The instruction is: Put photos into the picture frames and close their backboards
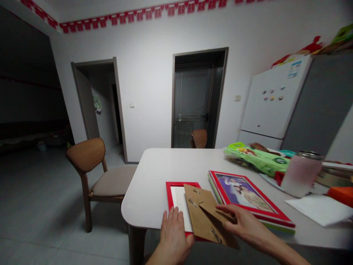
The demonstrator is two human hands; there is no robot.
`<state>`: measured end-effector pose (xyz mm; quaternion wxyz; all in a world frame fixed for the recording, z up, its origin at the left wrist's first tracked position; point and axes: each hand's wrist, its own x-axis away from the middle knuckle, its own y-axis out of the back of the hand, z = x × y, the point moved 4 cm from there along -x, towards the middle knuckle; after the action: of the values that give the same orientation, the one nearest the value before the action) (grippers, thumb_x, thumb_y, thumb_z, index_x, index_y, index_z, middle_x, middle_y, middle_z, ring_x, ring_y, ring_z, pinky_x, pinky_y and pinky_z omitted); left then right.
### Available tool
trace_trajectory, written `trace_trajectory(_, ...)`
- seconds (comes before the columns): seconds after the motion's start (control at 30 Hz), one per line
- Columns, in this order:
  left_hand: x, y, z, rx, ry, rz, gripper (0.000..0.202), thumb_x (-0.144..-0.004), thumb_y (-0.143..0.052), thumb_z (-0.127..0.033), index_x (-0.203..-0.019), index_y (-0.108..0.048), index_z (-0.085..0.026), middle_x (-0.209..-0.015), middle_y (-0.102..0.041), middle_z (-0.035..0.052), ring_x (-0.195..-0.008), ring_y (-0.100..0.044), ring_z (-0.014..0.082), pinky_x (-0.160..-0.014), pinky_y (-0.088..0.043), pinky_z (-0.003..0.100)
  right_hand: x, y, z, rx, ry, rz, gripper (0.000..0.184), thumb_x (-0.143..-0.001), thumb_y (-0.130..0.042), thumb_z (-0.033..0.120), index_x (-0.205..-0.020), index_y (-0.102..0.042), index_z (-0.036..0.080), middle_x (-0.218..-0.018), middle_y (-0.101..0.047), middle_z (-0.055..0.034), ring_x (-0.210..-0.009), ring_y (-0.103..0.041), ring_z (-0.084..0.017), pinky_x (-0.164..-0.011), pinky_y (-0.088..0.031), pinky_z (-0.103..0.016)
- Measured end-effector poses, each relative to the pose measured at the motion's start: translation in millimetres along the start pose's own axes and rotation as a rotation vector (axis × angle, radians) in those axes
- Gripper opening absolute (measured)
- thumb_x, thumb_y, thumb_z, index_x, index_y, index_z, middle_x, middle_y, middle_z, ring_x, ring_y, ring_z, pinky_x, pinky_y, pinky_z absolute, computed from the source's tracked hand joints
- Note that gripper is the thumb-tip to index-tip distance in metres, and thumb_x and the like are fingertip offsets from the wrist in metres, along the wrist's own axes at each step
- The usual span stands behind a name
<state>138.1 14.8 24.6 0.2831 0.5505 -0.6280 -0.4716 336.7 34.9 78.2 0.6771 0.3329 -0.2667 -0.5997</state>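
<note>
Chair [113, 182]: out on the far left, brown back and grey seat, standing on the floor well apart from the frame [169, 195].
Doorway [93, 64]: grey-trimmed, in the wall beyond and left of the frame.
Table [176, 162]: white, round-cornered, right under the frame and running far off to its right.
Left hand [174, 232]: here it is, laid on the frame's near left part, fingers straight and together, clamped on nothing.
Frame: red-rimmed, lying at the table's near edge, a white panel [179, 200] showing inside it.
Board [198, 217]: and this is the busy spot! Brown, slanted over the frame's right side, metal clips on its upper face, its flap [215, 209] raised.
Door [193, 92]: dark, straight beyond the frame, a second chair's back [199, 138] in front of it.
Right hand [239, 221]: well apart from the left, to the frame's right, closed on the board around the flap; exactly what the fingertips pinch is hard to tell.
Stack [271, 216]: red over green, right of the frame, a photo [242, 193] on top.
Bag [253, 156]: bright green, beyond the frame to the right.
Fridge [273, 97]: white, dotted with magnets, farther back on the frame's right.
Jar [300, 175]: pink, upright, well right of the frame.
Paper [321, 209]: white, flat, nearer than the jar, well right of the frame.
</note>
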Motion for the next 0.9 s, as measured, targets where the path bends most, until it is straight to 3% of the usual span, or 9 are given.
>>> trace_trajectory(0.1,3.5,0.7,7.1,0.040,0.004,0.007,0.059,-0.069,-0.046,-0.036,-0.121,-0.037,-0.008,-0.131,-0.031,0.0133,-0.122,-0.023,0.0243,-0.101,-0.014,0.043,-7.0,-10.6,-1.4,0.086,-0.011,-0.016,0.048,-0.055,-0.046,0.021,-0.100,-0.059,0.013,-0.103,-0.060,-0.0109,-0.096,-0.054,-0.023,-0.083,-0.040,-0.030)
trace_trajectory(0.33,12.5,10.3,5.7,0.075,-0.031,0.008,0.055,-0.071,-0.044,-0.024,-0.122,-0.035,-0.008,-0.131,-0.032,0.0132,-0.121,-0.027,0.0233,-0.100,-0.021,0.043,-25.6,-24.1,14.3,0.276,0.136,-0.054,0.037,-0.057,-0.046,0.021,-0.088,-0.065,0.016,-0.089,-0.064,-0.0089,-0.083,-0.057,-0.020,-0.073,-0.042,-0.025)
trace_trajectory(0.6,10.9,5.1,12.3,0.089,-0.080,-0.042,0.055,-0.070,-0.048,-0.025,-0.122,-0.035,-0.010,-0.129,-0.035,0.0150,-0.119,-0.030,0.0249,-0.099,-0.026,0.044,-28.0,-34.9,34.7,0.251,0.266,-0.019,0.030,-0.058,-0.044,0.018,-0.078,-0.066,0.016,-0.083,-0.066,-0.0079,-0.078,-0.057,-0.020,-0.067,-0.040,-0.025)
trace_trajectory(0.77,13.6,5.5,9.6,0.065,-0.120,-0.013,0.055,-0.069,-0.051,-0.024,-0.120,-0.037,-0.010,-0.130,-0.033,0.0151,-0.120,-0.027,0.0261,-0.099,-0.023,0.047,-38.4,-45.2,30.4,0.290,0.266,-0.017,0.030,-0.058,-0.044,0.017,-0.080,-0.066,0.016,-0.084,-0.065,-0.0078,-0.077,-0.056,-0.019,-0.067,-0.039,-0.024)
trace_trajectory(0.9,14.9,6.6,4.1,0.085,-0.187,0.007,0.045,-0.067,-0.054,-0.024,-0.111,-0.046,-0.016,-0.126,-0.041,0.0097,-0.117,-0.033,0.0235,-0.100,-0.019,0.045,-43.2,-56.4,22.4,0.338,0.310,-0.049,0.034,-0.058,-0.047,0.018,-0.087,-0.064,0.016,-0.093,-0.061,-0.0090,-0.087,-0.051,-0.020,-0.074,-0.037,-0.026)
